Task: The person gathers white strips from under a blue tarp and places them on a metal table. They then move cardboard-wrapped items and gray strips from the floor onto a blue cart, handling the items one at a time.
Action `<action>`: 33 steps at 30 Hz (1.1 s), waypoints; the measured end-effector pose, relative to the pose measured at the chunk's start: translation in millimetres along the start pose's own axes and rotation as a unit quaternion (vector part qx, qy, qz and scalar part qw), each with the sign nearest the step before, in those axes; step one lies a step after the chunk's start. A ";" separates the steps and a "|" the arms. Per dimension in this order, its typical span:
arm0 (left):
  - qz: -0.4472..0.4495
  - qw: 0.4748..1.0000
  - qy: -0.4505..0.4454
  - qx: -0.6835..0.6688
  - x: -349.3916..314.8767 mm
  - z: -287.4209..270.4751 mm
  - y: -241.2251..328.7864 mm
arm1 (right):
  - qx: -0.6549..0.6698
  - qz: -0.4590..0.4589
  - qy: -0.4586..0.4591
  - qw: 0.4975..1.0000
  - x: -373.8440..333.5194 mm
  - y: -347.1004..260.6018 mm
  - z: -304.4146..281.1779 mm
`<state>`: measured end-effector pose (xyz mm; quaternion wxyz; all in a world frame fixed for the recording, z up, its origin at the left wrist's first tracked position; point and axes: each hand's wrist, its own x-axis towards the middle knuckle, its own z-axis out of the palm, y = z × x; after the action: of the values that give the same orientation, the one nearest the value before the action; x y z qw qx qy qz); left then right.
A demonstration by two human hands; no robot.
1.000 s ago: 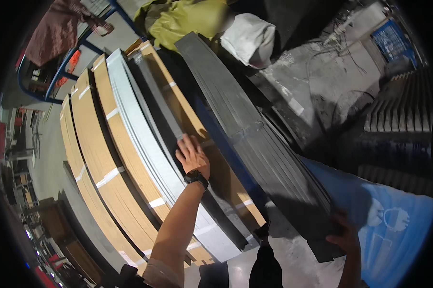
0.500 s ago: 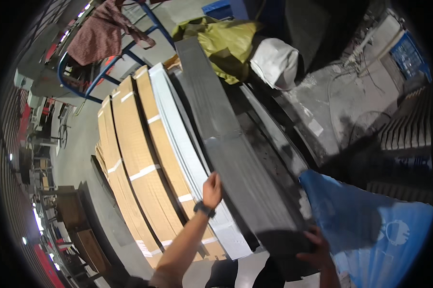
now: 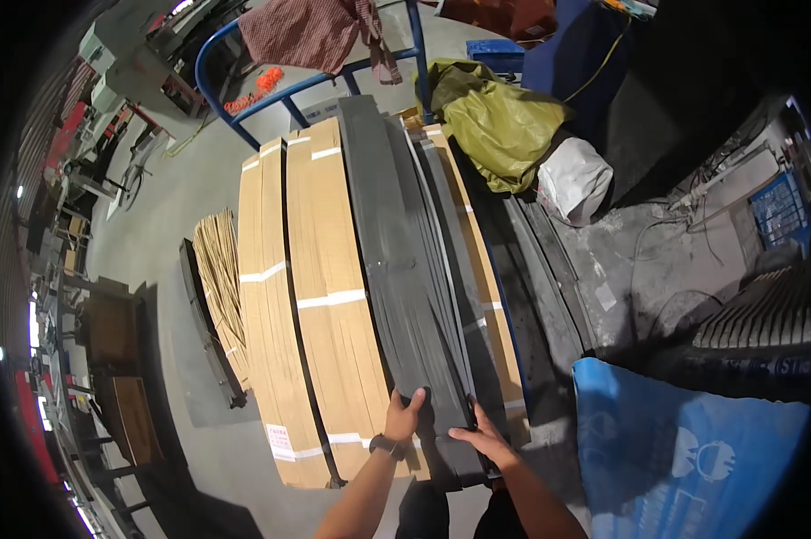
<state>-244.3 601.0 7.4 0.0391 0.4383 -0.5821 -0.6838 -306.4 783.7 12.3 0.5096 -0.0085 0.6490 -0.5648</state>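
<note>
A long bundle of dark grey strips (image 3: 396,269) lies lengthwise on the stack in front of me, held between my hands near its close end. My left hand (image 3: 405,415) is closed on its left edge, thumb on top. My right hand (image 3: 484,437) grips the right edge, thumb laid across the upper face; its other fingers are partly hidden. Left of it lie bundles of tan strips (image 3: 320,242) tied with white bands. Another tan bundle (image 3: 479,242) shows along the right side, and light grey strip edges peek out beside the dark bundle.
A blue tubular cart rail (image 3: 320,79) with a checked cloth (image 3: 302,34) stands at the far end. Yellow sacking (image 3: 504,121) and a white sack (image 3: 574,182) lie at far right. A blue printed sheet (image 3: 684,440) is near right. Thin sticks (image 3: 217,278) lie on the floor at left.
The dark bundle has shifted left onto the stack, over the light grey strips. My left hand has come onto its edge; my right hand has moved left along with it. The view has turned.
</note>
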 end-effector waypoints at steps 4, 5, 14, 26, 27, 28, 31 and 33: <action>-0.105 0.992 -0.002 -0.069 -4.1 -3.3 13.4 | -0.116 -0.067 0.053 0.990 -30.5 -48.6 10.0; -0.104 0.984 -0.040 -0.141 -13.6 8.7 37.2 | -0.124 -0.087 0.096 0.984 -46.1 -55.2 0.1; -0.143 0.954 -0.261 0.041 -44.5 96.3 64.6 | -0.332 -0.206 0.230 0.891 -162.1 -69.8 -86.8; 0.211 0.706 -0.173 0.654 49.1 110.7 -31.7 | -0.522 -0.116 0.379 0.755 -11.6 36.6 -104.6; 0.212 0.703 -0.177 0.656 49.5 108.7 -31.4 | -0.511 -0.107 0.369 0.769 -8.7 46.5 -99.4; 0.211 0.706 -0.182 0.650 49.8 107.6 -31.8 | -0.511 -0.086 0.364 0.774 -8.5 54.1 -95.0; 0.204 0.704 -0.184 0.655 52.0 100.7 -36.5 | -0.568 -0.081 0.344 0.743 -24.2 62.2 -78.1; 0.214 0.702 -0.173 0.657 53.2 99.8 -38.3 | -0.573 -0.095 0.323 0.748 -29.4 65.7 -75.9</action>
<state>-323.8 659.2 -60.1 -0.2152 0.0903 -0.9583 -0.1648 -306.1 879.7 -29.2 0.1129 -0.1775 0.9723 -0.1016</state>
